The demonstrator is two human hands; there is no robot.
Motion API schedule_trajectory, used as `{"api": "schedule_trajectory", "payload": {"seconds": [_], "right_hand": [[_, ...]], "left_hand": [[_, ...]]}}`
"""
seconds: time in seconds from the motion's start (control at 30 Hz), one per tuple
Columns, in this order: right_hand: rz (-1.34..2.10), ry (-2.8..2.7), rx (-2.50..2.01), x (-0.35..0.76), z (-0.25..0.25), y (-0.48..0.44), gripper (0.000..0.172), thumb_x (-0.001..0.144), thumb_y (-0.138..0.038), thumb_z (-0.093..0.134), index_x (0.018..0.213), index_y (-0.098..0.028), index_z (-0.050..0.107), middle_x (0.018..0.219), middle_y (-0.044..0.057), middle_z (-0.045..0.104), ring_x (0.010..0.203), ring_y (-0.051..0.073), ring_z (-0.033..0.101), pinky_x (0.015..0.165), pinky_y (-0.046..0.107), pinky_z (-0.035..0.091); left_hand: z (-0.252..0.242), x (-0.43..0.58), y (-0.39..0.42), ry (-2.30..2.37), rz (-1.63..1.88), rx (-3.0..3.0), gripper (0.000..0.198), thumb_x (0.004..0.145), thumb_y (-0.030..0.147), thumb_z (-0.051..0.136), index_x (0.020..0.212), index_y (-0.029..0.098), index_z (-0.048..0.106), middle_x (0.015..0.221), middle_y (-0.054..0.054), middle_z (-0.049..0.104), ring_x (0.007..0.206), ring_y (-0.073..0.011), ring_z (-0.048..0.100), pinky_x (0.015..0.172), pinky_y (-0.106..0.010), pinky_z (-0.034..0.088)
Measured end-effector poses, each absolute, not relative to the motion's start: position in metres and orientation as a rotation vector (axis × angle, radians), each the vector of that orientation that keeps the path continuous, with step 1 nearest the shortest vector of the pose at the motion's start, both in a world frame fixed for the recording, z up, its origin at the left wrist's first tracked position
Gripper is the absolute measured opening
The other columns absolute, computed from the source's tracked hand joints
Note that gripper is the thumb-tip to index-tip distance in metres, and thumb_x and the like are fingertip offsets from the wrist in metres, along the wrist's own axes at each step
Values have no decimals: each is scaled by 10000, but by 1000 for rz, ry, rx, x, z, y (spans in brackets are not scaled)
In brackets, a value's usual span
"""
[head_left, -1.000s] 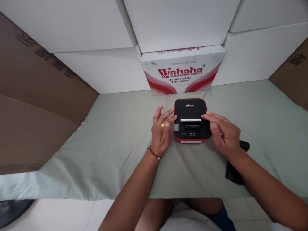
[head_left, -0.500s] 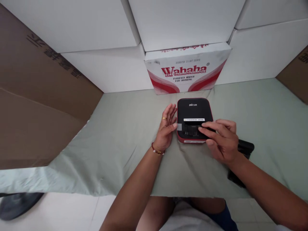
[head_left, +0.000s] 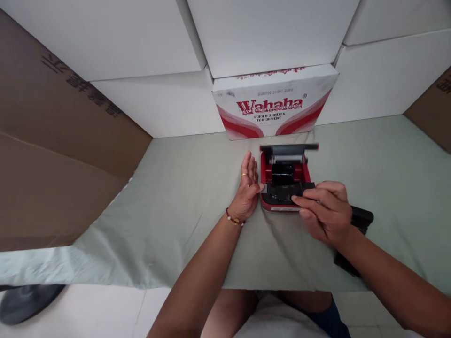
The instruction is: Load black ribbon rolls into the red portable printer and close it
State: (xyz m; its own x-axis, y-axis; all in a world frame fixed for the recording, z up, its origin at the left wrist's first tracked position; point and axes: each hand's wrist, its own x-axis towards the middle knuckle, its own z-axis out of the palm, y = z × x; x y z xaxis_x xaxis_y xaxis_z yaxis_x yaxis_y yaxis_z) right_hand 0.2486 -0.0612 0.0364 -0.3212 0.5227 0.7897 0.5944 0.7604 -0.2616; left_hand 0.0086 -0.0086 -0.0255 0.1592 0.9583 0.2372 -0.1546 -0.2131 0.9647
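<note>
A small red and black label printer (head_left: pixel 266 202) sits on the cloth with its lid (head_left: pixel 289 149) raised, showing a dark roller-like part (head_left: pixel 283 174) in the red bay. My left hand (head_left: pixel 248 192) stands along the printer's left side, fingers stretched out, its thumb at a clear tape piece on the front left corner. My right hand (head_left: pixel 327 209) is over the front right corner, with fingertips touching the black front panel. Its fingers are extended and apart from the thumb, grasping nothing. Partly hidden behind my right wrist lies a black object (head_left: pixel 362 217) whose kind I cannot make out.
A white and red Wahaha water carton (head_left: pixel 271 115) stands just behind the printer, against stacked white boxes (head_left: pixel 151 103). Brown cardboard (head_left: pixel 52 169) walls the left side, and more brown cardboard (head_left: pixel 433 110) is at the right. Green cloth (head_left: pixel 169 188) covers the table.
The printer's lid has swung up and back, exposing the inside. My left thumb has shifted slightly right onto the tape; my right hand has stayed near the front right corner.
</note>
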Motion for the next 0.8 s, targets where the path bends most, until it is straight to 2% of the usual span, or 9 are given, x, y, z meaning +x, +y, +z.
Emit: {"api": "schedule_trajectory", "payload": {"seconds": [0.07, 0.17, 0.27, 0.37, 0.47, 0.67, 0.8], "right_hand": [[23, -2018, -845, 250, 48, -57, 263, 1055, -405, 606, 1033, -356, 864, 891, 30, 807, 912, 259, 706, 852, 465, 562], [330, -2051, -971, 249, 75, -41, 405, 1113, -418, 497, 921, -306, 835, 827, 32, 797, 824, 232, 721, 815, 419, 573], [497, -2146, -1250, 242, 101, -11, 370, 1105, -408, 506, 1006, -277, 837, 907, 23, 835, 826, 212, 761, 790, 359, 569], [372, -2474, -1496, 229, 112, 24, 324, 1029, -279, 540, 1078, -255, 859, 1051, 68, 867, 928, 268, 790, 814, 379, 569], [128, -2684, -1731, 211, 109, 46, 325, 934, -184, 608, 1118, -242, 869, 1058, 135, 870, 923, 336, 797, 770, 418, 567], [44, -2723, -1783, 190, 93, 53, 256, 955, -244, 616, 1008, -190, 860, 1006, 204, 858, 936, 353, 800, 792, 443, 583], [10, -2715, -1803, 202, 91, 50, 272, 883, -273, 707, 1119, -224, 833, 1062, 172, 859, 926, 335, 788, 717, 407, 554]], "left_hand": [[-26, 10, -8, 795, 1282, 1256, 987, 922, 617, 775, 1711, 493, 195, 1882, -29, 238, 1760, -286, 254, 1399, -531, 343], [-25, 12, -7, 736, 1274, 1154, 924, 885, 590, 806, 1662, 444, 327, 1857, -52, 307, 1743, -306, 291, 1387, -545, 354], [-24, 14, -6, 726, 1296, 1113, 891, 862, 559, 824, 1626, 397, 394, 1826, -77, 370, 1726, -313, 321, 1389, -546, 339], [-24, 15, -5, 723, 1297, 1085, 916, 821, 554, 859, 1604, 362, 424, 1819, -91, 379, 1722, -317, 323, 1405, -531, 295], [-27, 16, -2, 712, 1301, 1084, 925, 796, 567, 872, 1583, 332, 444, 1815, -106, 379, 1721, -325, 319, 1417, -526, 259], [-31, 17, 1, 713, 1310, 1065, 910, 778, 544, 872, 1559, 322, 460, 1790, -109, 415, 1708, -325, 345, 1418, -525, 256], [-35, 19, 3, 717, 1332, 1060, 903, 787, 547, 863, 1559, 317, 456, 1779, -118, 423, 1696, -329, 364, 1408, -516, 267]]}}
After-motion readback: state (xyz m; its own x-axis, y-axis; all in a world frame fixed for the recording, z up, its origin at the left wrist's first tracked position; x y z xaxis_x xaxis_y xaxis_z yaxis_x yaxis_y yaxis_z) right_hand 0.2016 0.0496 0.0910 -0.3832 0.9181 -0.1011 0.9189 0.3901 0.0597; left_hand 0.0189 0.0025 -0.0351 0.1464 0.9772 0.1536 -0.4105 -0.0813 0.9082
